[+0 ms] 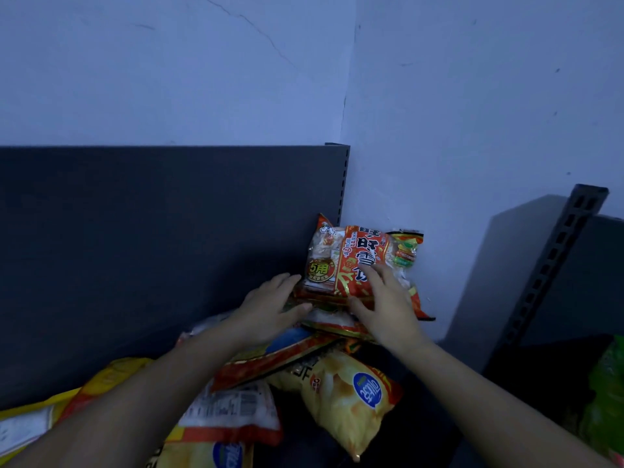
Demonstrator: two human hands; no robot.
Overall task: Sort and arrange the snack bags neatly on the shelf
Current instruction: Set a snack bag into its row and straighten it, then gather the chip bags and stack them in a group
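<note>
Beyond the fingertips, a matte dark grey shelf back panel [152,248] is seen, ended on the right by a perforated metal upright [343,184] set into the corner of a pale, cracked plaster wall [472,96]. Under the fingers of both hands a red rice-cracker bag [351,261] is propped in that corner, glossy and crinkled, with pale crackers showing through a clear window. The right hand [388,305] is laid over its lower front, fingers curved on the film and thumb hooked at the bottom edge, so the bag is grasped. The left hand [270,307] is pressed against the bag's lower left edge, fingers nearly straight and released. Beneath the thumbs, flat red bags [331,324] are stacked. Behind the wrists, a puffed yellow chip bag [347,396] with a blue oval label lies on the dark shelf board [422,434], near a white-and-red bag [233,413]. Well right of the right fingers, a second slotted upright [557,265] and a green bag [607,400] are visible.
</note>
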